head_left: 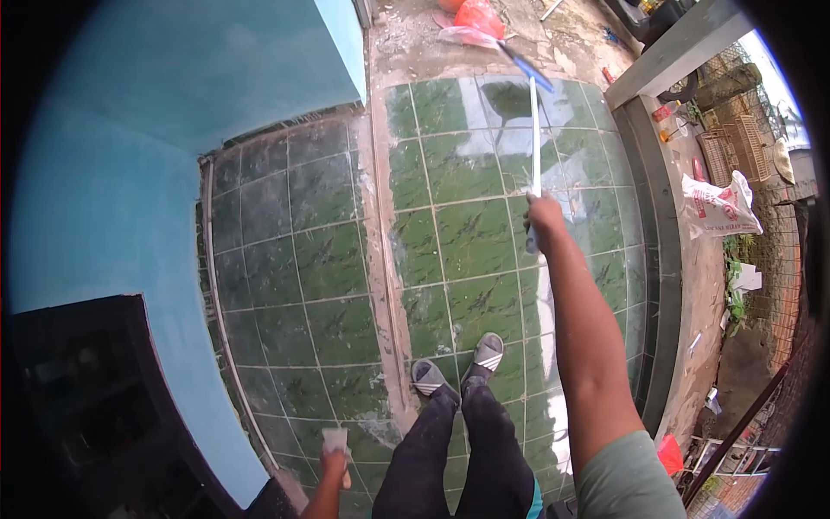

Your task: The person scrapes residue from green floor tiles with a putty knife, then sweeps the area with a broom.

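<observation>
My right hand [543,218] is closed around the white handle of a squeegee [535,138], stretched out ahead of me. Its dark blue head [526,67] is at the far edge of the green tiles [471,238], near a red plastic bag [477,19]. Low on the left, my left hand [332,463] grips a scraper [335,438] with a broad pale blade and a light handle end showing below the fingers. The blade points forward, over the dusty tiles.
A light blue wall [112,190] and a dark window frame [95,389] stand on the left. A bare cement strip [385,285] divides the tiles. On the right runs a low ledge [661,259], with a white sack [722,206] and wicker baskets [735,143] beyond it.
</observation>
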`<state>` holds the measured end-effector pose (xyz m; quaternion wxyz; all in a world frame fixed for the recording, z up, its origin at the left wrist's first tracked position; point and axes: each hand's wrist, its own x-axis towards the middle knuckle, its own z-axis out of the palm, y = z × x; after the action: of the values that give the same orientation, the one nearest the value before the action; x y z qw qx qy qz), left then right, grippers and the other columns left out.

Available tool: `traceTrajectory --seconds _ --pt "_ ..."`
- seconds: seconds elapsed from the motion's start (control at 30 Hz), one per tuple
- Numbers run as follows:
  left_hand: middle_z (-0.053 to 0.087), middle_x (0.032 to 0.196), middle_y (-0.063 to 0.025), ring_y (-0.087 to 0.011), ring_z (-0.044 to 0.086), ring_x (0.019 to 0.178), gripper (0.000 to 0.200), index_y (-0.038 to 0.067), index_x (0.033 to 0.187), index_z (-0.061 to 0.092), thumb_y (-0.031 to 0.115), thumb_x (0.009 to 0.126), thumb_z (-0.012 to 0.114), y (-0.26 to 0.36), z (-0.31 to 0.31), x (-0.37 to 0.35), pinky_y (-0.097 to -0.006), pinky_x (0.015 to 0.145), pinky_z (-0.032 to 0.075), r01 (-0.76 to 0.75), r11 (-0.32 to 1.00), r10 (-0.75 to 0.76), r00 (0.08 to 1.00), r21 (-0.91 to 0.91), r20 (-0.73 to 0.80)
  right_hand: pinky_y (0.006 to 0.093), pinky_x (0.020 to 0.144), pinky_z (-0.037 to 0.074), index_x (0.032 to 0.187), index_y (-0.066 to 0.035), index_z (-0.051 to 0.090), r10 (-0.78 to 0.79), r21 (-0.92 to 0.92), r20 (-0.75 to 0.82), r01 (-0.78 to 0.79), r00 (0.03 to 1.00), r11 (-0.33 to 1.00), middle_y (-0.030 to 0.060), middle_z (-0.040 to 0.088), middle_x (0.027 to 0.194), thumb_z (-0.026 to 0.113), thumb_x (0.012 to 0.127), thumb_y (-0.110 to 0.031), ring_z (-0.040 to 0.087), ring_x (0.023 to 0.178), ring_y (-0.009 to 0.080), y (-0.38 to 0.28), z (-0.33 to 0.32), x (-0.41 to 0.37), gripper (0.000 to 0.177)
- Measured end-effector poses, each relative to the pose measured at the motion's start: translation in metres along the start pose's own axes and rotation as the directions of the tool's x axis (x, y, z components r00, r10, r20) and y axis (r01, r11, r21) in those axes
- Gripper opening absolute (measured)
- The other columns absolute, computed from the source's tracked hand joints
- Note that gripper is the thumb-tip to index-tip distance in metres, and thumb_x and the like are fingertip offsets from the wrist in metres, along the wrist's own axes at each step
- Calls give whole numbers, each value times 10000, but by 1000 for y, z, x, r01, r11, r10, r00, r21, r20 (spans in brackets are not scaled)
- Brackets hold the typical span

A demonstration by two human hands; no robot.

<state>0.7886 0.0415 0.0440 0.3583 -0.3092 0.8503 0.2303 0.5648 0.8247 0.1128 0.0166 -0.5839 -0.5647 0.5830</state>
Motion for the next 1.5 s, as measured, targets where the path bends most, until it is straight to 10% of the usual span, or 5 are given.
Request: traceTrajectory --seconds 0.07,0.13,0.3,0.83,1.5 --pt "599 1191 -250 -357 612 1070 520 -38 1311 490 183 852 595 24 53 39 -457 912 501 -5 982 20 997 -187 77 400 705 497 1221 -22 569 -71 -1 -22 71 997 997 192 665 927 562 951 -224 627 793 270 24 4 -11 337" --pt "629 990 -157 -269 638 881 455 10 1280 501 223 894 614 92 104 26 -368 606 566 -138 973 155 985 -187 79 301 473 405 1245 -78 531 -247 -46 -85 244 965 969 32 518 674 553 977 -219 491 534 129 89 5 0 303" --pt "674 834 -137 -215 628 600 348 -11 1172 594 262 962 545 266 210 -24 -359 570 521 -17 971 107 923 -239 370 298 476 435 1377 -52 453 -10 -60 -20 9 1000 998 56 558 763 550 962 -176 525 569 125 193 -3 -66 444" --pt "678 809 -99 -180 564 558 332 88 1114 606 372 974 508 246 575 132 -316 509 460 333 815 59 766 -475 640 218 520 419 1236 -30 583 -149 127 19 145 989 981 10 548 736 592 938 -201 507 585 76 172 -75 24 343" --pt "643 736 -103 -167 499 518 369 71 1013 599 401 1016 434 309 620 174 -302 450 390 389 850 -38 717 -356 696 225 502 455 1458 -16 388 -262 69 70 258 962 964 101 653 887 563 940 -158 536 543 94 219 -72 -64 565"
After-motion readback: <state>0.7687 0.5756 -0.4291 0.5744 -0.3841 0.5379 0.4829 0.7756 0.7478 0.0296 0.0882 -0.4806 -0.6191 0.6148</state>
